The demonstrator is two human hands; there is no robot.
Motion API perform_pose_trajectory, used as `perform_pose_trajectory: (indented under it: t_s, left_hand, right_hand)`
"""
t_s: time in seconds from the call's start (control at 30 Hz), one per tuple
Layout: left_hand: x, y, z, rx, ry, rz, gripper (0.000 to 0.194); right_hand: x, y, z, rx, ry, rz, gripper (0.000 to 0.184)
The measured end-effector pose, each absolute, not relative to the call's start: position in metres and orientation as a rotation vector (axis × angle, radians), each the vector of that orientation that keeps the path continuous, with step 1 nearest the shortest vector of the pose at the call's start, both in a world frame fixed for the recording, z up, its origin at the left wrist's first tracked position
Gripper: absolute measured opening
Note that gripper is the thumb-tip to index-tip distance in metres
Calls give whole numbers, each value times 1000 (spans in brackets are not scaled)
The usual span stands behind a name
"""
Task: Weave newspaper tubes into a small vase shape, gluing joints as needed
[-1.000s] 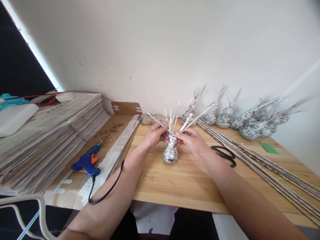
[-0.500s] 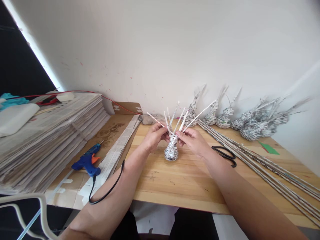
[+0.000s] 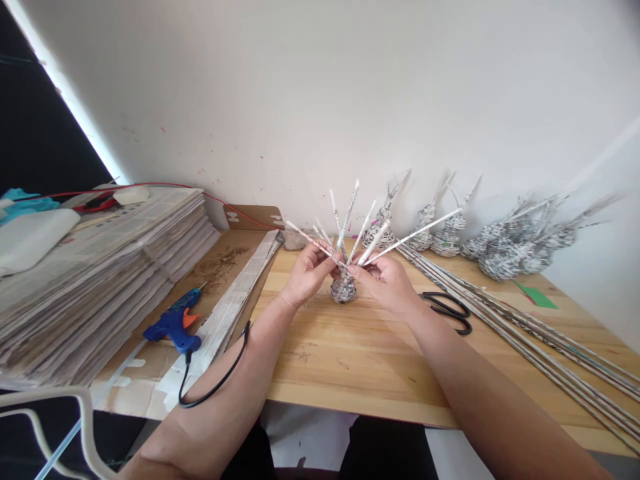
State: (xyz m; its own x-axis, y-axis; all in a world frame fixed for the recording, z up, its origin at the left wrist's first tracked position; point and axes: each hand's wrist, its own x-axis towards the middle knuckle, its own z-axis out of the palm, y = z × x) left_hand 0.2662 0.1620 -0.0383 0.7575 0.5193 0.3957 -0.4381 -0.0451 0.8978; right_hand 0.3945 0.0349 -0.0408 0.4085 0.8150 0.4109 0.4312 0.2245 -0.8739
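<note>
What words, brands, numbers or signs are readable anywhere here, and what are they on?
No text can be read with certainty.
Newspaper stack: lines of print on top, too small and blurred.
Newspaper strips: faint print, too small.
Woven paper piece, held by the left hand and right hand: broken dark marks, no readable word.
Blue glue gun: no legible brand.

- The left forearm and right forearm, both bare, reached forward and converged.
- The left wrist and right wrist appeared nearly straight.
- The left hand had its fingers curled inward, thumb angled toward the right.
- The right hand mirrored it, fingers bent in a pinching grip.
- The thumb tips lay near each other.
</note>
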Motion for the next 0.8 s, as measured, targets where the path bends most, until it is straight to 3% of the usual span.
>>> perform_pose_trajectory:
  t_s: [0.5, 0.8]
  left_hand:
    - [273, 172, -48, 1202, 158, 769, 44]
    - [274, 180, -50, 935, 271, 754, 32]
  right_hand:
    - [399, 35, -35, -1412, -960, 323, 44]
    - [400, 35, -37, -1546, -1042, 439, 39]
